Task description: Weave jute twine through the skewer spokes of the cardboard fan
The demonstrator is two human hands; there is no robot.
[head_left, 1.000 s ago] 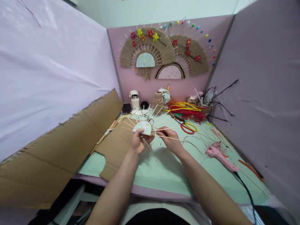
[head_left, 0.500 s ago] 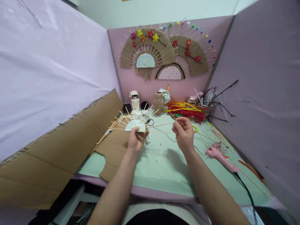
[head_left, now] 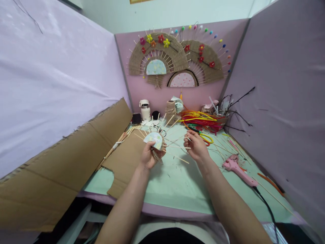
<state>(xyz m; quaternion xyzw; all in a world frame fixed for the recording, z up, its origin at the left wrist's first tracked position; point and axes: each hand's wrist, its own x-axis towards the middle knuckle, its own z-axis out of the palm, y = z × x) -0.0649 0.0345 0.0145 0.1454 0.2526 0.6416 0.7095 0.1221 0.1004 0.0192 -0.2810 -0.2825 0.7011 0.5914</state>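
Observation:
My left hand (head_left: 149, 155) is closed around a small half-round fan frame (head_left: 153, 139), thumb on its pale blue patterned cloth face. Thin wooden sticks fan out from its curved edge, and a bunch of twine ends hangs below it. The frame is tilted, its right side lower. My right hand (head_left: 196, 145) has its fingers pinched on a thin strand of twine running from the frame. The tips of some sticks come close to those fingers; whether they touch, I cannot tell.
Cut cardboard (head_left: 122, 159) lies at left, with a large upright sheet beyond. A pink glue gun (head_left: 240, 171) rests at right. Yellow-handled scissors (head_left: 207, 137) lie behind my right hand. A twine cone (head_left: 171, 113), a white flask (head_left: 145, 111) and pipe cleaners (head_left: 200, 118) stand farther back.
The fan frame has turned clockwise and shifted slightly right, so its sticks point more to the right. My right hand has moved little, still pinching the twine, and is now nearer the stick tips.

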